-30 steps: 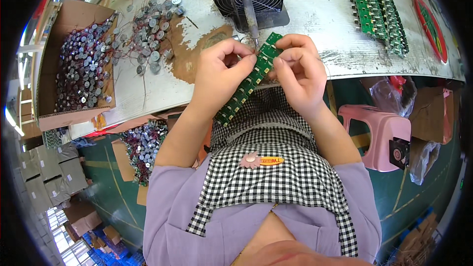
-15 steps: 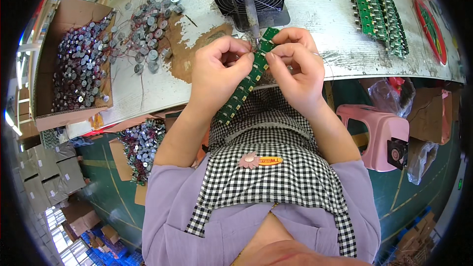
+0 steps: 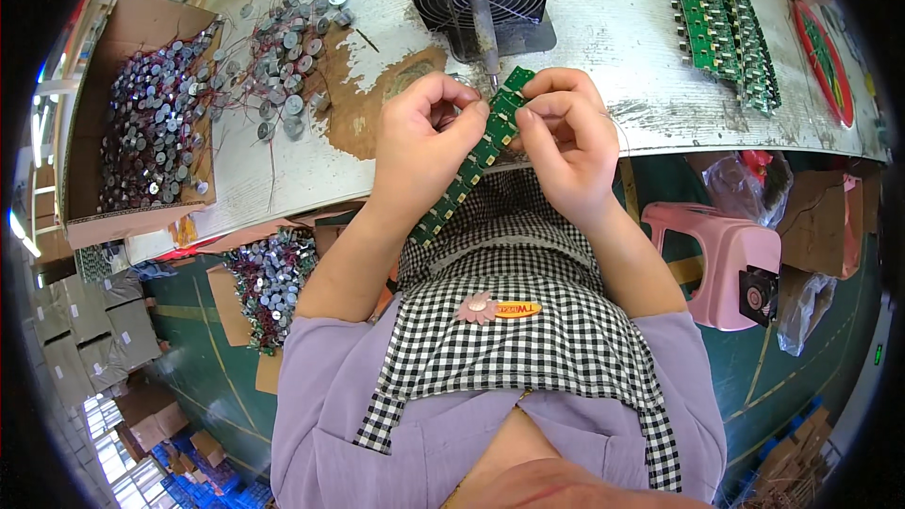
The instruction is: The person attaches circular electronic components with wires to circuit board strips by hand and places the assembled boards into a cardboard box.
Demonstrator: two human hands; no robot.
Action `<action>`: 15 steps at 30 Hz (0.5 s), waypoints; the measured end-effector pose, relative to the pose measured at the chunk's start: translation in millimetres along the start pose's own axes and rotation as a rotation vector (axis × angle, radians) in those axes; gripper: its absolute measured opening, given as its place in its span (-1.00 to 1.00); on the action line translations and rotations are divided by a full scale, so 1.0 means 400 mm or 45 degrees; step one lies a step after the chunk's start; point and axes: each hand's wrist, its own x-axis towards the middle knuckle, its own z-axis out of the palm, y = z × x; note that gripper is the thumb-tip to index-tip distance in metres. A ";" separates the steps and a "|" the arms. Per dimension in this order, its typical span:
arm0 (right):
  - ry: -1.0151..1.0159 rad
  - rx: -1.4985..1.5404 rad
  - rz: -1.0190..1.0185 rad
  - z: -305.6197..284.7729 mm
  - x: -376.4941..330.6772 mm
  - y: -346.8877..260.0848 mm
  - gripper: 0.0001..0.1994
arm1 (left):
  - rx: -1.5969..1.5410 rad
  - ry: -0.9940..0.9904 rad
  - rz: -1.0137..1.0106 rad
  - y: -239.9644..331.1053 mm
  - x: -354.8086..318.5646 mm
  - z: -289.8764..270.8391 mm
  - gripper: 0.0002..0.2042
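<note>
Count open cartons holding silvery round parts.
2: upper carton, at the left end of the bench; lower carton, below the bench edge. More may be hidden.

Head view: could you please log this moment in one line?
left hand: pinched at green circuit strip; right hand: pinched at same strip; soldering iron: tip near strip

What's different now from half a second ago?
The long, narrow green circuit board has moved slightly toward the person's body; the bare right hand has shifted slightly the same way. Nothing was visibly picked up or released. Both the right and the bare left hand stay at the board; the pink plastic stool looks unmoved.
</note>
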 end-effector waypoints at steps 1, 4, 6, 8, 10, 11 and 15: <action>-0.001 -0.003 0.005 0.001 0.002 -0.001 -0.92 | -0.003 -0.002 0.014 0.000 0.001 0.000 -0.92; -0.019 -0.055 -0.025 0.002 0.013 -0.003 -0.91 | -0.005 0.017 0.033 0.000 0.005 -0.004 -0.92; -0.041 -0.101 -0.073 0.000 0.020 -0.006 -0.91 | 0.004 0.040 0.050 0.002 0.006 -0.006 -0.92; -0.062 -0.148 -0.114 -0.001 0.022 -0.006 -0.90 | 0.029 0.020 0.025 0.005 0.003 -0.006 -0.92; -0.044 -0.091 -0.093 0.000 0.016 -0.007 -0.90 | 0.049 0.011 0.013 0.009 -0.001 -0.004 -0.92; -0.038 -0.062 -0.090 0.002 0.010 -0.008 -0.90 | 0.061 0.004 0.003 0.011 -0.004 -0.002 -0.92; -0.023 -0.115 -0.042 -0.006 -0.008 -0.002 -0.90 | 0.107 -0.080 -0.052 0.013 -0.009 0.002 -0.92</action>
